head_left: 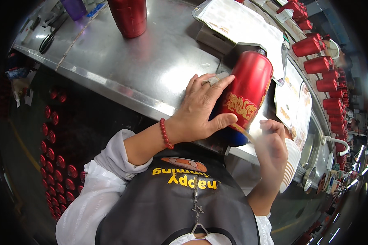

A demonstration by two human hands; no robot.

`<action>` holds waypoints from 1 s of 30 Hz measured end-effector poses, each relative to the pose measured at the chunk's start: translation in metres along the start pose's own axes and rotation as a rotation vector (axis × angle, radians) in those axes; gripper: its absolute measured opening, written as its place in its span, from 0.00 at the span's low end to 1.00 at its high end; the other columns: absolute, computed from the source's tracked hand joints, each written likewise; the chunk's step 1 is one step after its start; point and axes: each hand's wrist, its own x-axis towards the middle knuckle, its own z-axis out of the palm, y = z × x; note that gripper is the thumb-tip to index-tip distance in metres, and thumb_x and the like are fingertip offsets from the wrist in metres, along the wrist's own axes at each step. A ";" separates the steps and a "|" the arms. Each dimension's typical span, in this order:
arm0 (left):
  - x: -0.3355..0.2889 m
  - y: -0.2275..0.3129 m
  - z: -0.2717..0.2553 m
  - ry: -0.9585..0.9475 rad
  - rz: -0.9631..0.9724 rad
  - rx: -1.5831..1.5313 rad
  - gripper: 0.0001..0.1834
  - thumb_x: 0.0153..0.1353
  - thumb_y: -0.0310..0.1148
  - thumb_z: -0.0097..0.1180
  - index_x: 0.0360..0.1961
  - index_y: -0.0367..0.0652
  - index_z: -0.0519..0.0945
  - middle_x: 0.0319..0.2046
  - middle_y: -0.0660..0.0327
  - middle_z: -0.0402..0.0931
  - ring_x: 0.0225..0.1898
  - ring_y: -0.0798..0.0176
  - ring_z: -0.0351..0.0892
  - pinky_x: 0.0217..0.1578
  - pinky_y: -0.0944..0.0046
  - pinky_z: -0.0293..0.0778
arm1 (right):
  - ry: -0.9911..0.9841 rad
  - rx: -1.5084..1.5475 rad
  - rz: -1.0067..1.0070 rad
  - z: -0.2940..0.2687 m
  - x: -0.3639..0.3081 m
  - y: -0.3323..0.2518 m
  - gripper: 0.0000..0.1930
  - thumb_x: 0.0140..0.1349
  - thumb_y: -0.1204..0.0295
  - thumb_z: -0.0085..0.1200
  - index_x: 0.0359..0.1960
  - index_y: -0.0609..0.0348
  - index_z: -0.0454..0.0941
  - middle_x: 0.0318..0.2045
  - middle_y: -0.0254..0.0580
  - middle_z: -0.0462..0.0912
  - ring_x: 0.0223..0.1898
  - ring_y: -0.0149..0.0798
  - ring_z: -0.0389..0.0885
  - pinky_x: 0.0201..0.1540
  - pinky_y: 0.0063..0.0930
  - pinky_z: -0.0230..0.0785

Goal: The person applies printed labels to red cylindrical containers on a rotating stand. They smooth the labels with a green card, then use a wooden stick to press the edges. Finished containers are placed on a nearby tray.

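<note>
A red metal bottle with a gold pattern leans on a dark holder at the bench edge. A dark blue piece shows below its lower end. My left hand lies against the bottle's left side, thumb and fingers stretched apart. A whitish piece sits on or between its fingers; which, I cannot tell. My right hand, partly blurred, is closed at the bottle's lower right. From its fingertips a narrow pale strip runs to the gold pattern.
A second red container stands on the metal bench, near a purple cup. Sheet-covered trays lie beyond the holder. Along the right, many red bottles line a rack. More red bottles stand below the bench at left.
</note>
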 end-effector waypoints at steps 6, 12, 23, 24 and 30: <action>-0.002 -0.001 -0.005 -0.074 -0.025 0.028 0.46 0.64 0.54 0.61 0.74 0.39 0.57 0.68 0.46 0.62 0.71 0.45 0.54 0.70 0.48 0.52 | 0.011 0.030 0.033 -0.002 0.002 0.003 0.08 0.60 0.74 0.62 0.29 0.62 0.75 0.49 0.50 0.74 0.54 0.44 0.71 0.59 0.38 0.61; -0.002 -0.004 -0.009 -0.078 -0.073 -0.142 0.43 0.70 0.57 0.52 0.73 0.35 0.58 0.67 0.45 0.62 0.71 0.47 0.56 0.70 0.52 0.53 | 0.022 0.013 0.037 -0.003 0.003 0.009 0.08 0.61 0.74 0.62 0.29 0.63 0.75 0.48 0.49 0.74 0.53 0.44 0.71 0.59 0.37 0.61; 0.004 0.008 0.000 -0.011 -0.041 0.112 0.48 0.65 0.62 0.55 0.70 0.31 0.61 0.65 0.45 0.65 0.67 0.47 0.61 0.69 0.52 0.56 | 0.037 0.035 0.046 -0.007 0.000 0.014 0.08 0.60 0.74 0.62 0.29 0.63 0.75 0.48 0.48 0.74 0.53 0.44 0.71 0.59 0.37 0.61; 0.003 0.007 0.001 -0.014 -0.037 0.133 0.48 0.65 0.62 0.57 0.70 0.31 0.61 0.65 0.45 0.65 0.66 0.47 0.61 0.68 0.51 0.56 | 0.035 0.033 0.045 -0.007 0.000 0.014 0.08 0.60 0.74 0.62 0.29 0.63 0.75 0.48 0.48 0.74 0.53 0.44 0.71 0.59 0.37 0.61; 0.000 0.000 0.001 -0.010 -0.082 -0.027 0.48 0.65 0.60 0.58 0.70 0.31 0.60 0.65 0.45 0.65 0.67 0.48 0.61 0.69 0.51 0.57 | 0.020 0.032 0.055 -0.005 0.004 0.015 0.07 0.60 0.76 0.61 0.29 0.63 0.76 0.47 0.47 0.74 0.51 0.42 0.72 0.55 0.33 0.63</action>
